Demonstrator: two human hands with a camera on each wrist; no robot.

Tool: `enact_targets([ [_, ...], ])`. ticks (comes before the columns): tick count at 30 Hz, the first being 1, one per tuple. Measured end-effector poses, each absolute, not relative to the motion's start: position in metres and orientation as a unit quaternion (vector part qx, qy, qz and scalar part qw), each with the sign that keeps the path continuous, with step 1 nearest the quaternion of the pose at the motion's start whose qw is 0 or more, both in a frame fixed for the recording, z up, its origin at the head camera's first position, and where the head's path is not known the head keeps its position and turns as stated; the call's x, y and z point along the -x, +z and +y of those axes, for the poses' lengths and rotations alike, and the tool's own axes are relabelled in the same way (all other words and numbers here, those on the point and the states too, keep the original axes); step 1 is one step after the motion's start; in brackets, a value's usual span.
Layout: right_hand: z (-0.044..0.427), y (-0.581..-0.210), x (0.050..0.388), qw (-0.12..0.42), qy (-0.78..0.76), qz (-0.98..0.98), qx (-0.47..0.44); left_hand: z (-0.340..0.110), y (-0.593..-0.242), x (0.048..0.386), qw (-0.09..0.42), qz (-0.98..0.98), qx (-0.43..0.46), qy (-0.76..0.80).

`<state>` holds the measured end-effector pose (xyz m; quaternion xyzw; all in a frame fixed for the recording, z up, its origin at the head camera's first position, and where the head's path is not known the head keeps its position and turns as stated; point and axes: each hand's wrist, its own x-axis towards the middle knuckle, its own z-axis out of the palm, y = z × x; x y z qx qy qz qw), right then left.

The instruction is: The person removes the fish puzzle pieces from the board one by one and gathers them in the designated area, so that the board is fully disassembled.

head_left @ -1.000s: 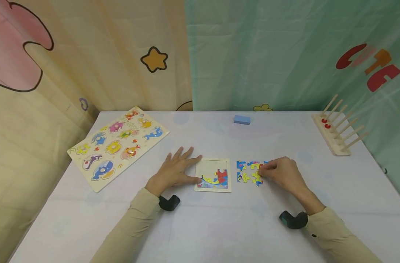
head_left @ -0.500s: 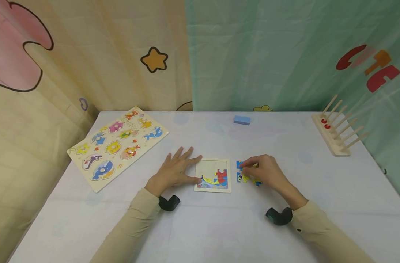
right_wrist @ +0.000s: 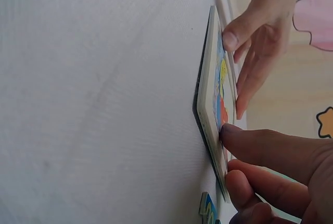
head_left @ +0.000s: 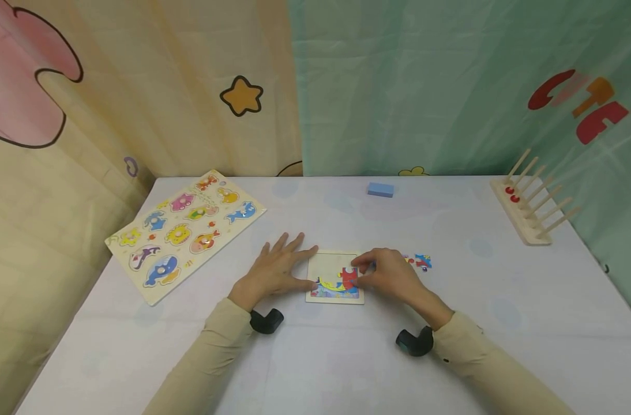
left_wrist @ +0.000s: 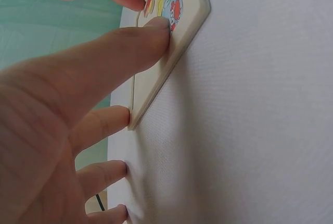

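A small square wooden jigsaw board (head_left: 336, 259) lies mid-table, with fitted pieces along its bottom and a red piece (head_left: 348, 275) at its right. My left hand (head_left: 274, 268) is spread at the left side, its thumb pressing on the board's rim and its index fingertip at the far corner. My right hand (head_left: 393, 274) is at the right side; its thumb and index fingertips touch the board, a gap between them. No loose piece shows between those fingers. Loose puzzle pieces (head_left: 423, 262) lie beyond the right hand, some hidden under it.
At the left lies a large knob puzzle board (head_left: 186, 230) with sea animals. A blue block (head_left: 380, 189) sits near the table's back edge. On the right stands a wooden peg rack (head_left: 523, 216) with tall pegs and red beads. Curtains hang behind the table.
My right hand has moved left from the loose pieces to the right side of the jigsaw board. The left hand has stayed in place on the board.
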<state>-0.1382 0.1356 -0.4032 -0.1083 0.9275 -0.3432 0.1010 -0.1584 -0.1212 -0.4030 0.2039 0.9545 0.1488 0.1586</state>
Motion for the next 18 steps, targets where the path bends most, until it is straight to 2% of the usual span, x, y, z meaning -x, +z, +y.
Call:
enact_targets([
  [18, 0.1316, -0.4032, 0.1367, 0.095, -0.328, 0.934, 0.108, -0.1217, -0.4044, 0.1588, 0.16, 0.954, -0.202, 0.154],
])
